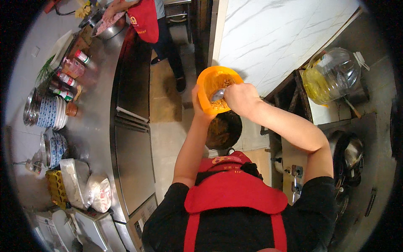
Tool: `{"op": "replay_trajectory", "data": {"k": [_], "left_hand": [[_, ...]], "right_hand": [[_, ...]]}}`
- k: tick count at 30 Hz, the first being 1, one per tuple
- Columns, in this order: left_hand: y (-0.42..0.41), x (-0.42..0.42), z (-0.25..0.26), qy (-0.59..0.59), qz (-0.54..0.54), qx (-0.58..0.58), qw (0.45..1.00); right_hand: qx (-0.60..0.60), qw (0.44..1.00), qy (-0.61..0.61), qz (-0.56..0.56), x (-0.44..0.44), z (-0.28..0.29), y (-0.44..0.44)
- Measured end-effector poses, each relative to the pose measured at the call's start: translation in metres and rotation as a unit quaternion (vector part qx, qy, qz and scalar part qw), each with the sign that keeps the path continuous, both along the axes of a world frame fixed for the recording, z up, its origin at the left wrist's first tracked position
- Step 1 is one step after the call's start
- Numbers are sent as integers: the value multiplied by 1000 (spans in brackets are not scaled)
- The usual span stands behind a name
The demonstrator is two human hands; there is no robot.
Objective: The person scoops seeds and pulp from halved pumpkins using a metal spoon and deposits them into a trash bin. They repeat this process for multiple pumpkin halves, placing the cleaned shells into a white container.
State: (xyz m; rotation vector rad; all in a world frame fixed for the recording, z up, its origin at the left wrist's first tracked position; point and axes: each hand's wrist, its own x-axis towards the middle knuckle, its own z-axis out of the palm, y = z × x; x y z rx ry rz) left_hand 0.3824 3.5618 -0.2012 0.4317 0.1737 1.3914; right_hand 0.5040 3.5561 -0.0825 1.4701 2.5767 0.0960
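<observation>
My left hand (198,102) holds a cut piece of pumpkin (204,94) with bright orange flesh, its hollow side facing up toward me. Stringy pulp and seeds (218,105) lie inside the hollow. Gripped in my right hand (242,98) is a metal spoon (218,94), whose bowl sits inside the hollow against the pulp; my fist hides its handle. Below the pumpkin, a round dark bin (224,130) stands on the floor with brownish-orange scraps in it.
A steel counter (97,104) on the left carries stacked bowls (48,110), bottles (66,79) and an egg tray (56,189). Another person (143,20) has a hand in a metal basin (110,28) of pinkish food. At right stands a large oil jug (330,75).
</observation>
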Motion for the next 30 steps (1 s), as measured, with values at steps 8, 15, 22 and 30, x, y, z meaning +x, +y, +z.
{"op": "replay_trajectory", "data": {"k": [8, 15, 22, 30], "left_hand": [[-1, 9, 0, -64, -31, -72, 995], [1, 9, 13, -43, -44, -66, 996], [5, 2, 14, 20, 19, -60, 998], [13, 2, -3, 27, 5, -89, 996]], "right_hand": [[-11, 997, -50, 65, 14, 5, -3], [37, 999, -11, -10, 10, 13, 37], [-6, 998, -56, -2, 6, -1, 20], [-9, 997, -67, 33, 15, 0, 13]]}}
